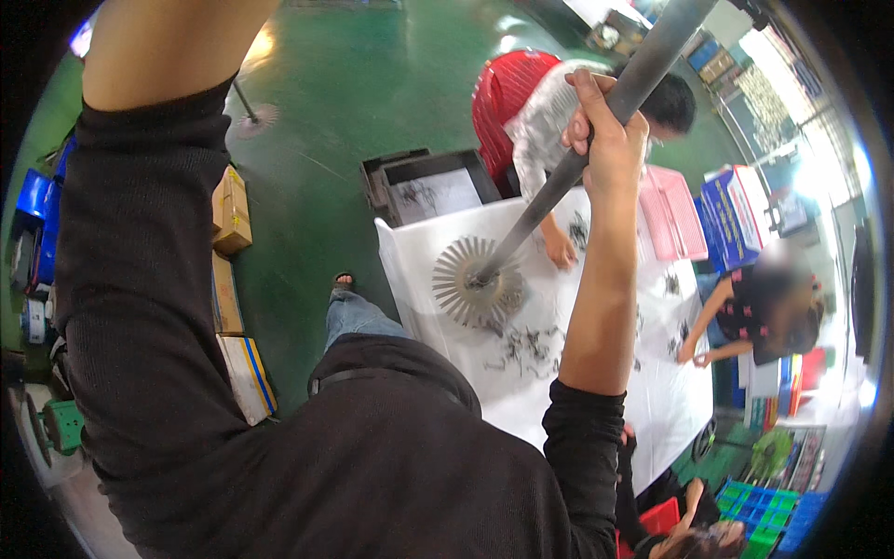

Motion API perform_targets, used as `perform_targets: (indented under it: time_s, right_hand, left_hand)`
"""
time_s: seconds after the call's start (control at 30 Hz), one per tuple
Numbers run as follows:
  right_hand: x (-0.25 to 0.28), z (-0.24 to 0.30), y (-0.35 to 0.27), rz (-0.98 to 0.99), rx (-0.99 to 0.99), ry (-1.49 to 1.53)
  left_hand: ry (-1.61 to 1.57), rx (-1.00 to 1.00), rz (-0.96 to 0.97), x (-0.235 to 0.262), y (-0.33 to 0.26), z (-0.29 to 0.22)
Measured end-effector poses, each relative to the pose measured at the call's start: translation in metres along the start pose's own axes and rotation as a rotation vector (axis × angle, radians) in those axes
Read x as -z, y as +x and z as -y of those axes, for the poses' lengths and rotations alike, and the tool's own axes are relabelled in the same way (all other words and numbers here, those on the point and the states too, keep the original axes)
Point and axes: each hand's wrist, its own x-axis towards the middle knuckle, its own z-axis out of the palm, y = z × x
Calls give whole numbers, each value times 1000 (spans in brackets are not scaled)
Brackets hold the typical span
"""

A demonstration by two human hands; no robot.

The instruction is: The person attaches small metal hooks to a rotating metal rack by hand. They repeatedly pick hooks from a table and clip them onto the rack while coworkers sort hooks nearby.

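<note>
My right hand (611, 149) is raised over the table and wrapped round a long grey pole (549, 191). The pole slants from the upper right down to a round grey disc (480, 282) with radial slots. The disc shows over the left part of the white-covered table (503, 396); I cannot tell whether it touches the cover. My left arm (154, 270) reaches up at the left, and its hand is beyond the upper edge. Small dark curly pieces (526, 349) lie scattered on the table near the disc.
A black crate (433, 191) stands by the table's far corner. Co-workers sit at the far side, the right and the lower right. A pink basket (670, 214) and a blue-white box (731, 219) are at the right. Cardboard boxes (233, 210) line the left.
</note>
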Motion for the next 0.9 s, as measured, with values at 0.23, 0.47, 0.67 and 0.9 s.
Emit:
perform_targets:
  time_s: [0.23,0.47,0.67,0.9]
  right_hand:
    - [-217,-65,110,231,94,235]
    - [-432,-202,179,329,-74,224]
    - [-514,-296,163,439,-230,239]
    - [-593,-317,152,483,-123,12]
  left_hand:
    - [-45,221,29,63,-174,105]
    - [-106,661,-378,102,-417,204]
    - [-200,1193,-614,70,-554,255]
    - [-352,1530,-985,54,-650,275]
